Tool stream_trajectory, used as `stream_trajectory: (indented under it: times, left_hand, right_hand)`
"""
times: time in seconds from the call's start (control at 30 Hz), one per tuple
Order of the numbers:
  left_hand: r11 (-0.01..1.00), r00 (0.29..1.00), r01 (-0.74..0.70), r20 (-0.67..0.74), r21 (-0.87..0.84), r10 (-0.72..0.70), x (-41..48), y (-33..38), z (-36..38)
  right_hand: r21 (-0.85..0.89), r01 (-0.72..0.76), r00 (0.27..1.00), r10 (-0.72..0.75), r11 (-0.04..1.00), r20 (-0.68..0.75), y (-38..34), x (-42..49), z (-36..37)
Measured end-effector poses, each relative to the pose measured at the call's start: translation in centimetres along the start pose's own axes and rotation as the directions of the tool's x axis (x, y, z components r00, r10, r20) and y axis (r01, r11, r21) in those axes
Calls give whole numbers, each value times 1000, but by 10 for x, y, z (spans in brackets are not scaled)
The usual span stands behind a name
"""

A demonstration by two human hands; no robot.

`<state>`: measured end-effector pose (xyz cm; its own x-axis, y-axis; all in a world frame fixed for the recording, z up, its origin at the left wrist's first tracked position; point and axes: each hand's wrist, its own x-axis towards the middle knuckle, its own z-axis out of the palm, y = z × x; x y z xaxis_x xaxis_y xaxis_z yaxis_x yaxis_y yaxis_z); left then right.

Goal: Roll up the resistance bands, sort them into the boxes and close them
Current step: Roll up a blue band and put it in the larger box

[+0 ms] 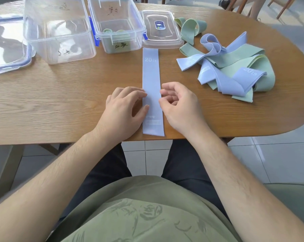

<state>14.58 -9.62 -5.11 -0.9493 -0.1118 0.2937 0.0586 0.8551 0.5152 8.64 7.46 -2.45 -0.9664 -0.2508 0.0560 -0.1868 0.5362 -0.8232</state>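
Two hands flank flat blue band [152,79] on surface [60,102]: left hand [125,109] flat, fingertips touching it; right hand [180,106] curled at 3 o'clock edge, pinch unclear.

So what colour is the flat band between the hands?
The band is light blue with white print; head view.

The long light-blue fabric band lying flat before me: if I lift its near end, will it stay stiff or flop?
The long light-blue fabric band will likely flop: similar bands in the blue-and-green heap curl and fold limply. It looks thin and lies flat on the wooden table, so it is probably light and unlikely to roll or tip.
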Motion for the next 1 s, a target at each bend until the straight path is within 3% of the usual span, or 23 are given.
stream_trajectory:
  times: [0.43,0.63,0.77,1.0]
  left_hand:
    - [998,1000,-3,29,-57,5,-26,3,-13]
    - [998,998,-56,34,0,56,-36,8,-11]
    - [998,998,-64,27,22,64,-37,7,-11]
    - [994,995,-100,9,52,100,-38,6,-8]
  right_hand:
    - [25,36,999,-37,999,30,2,-38,-3]
    - [-117,128,990,-121,985,67,5,-47,-3]
    - [-109,170,985,-168,979,31,7,-54,-4]
    - [-222,430,902,-410,875,133,22,-68,-9]
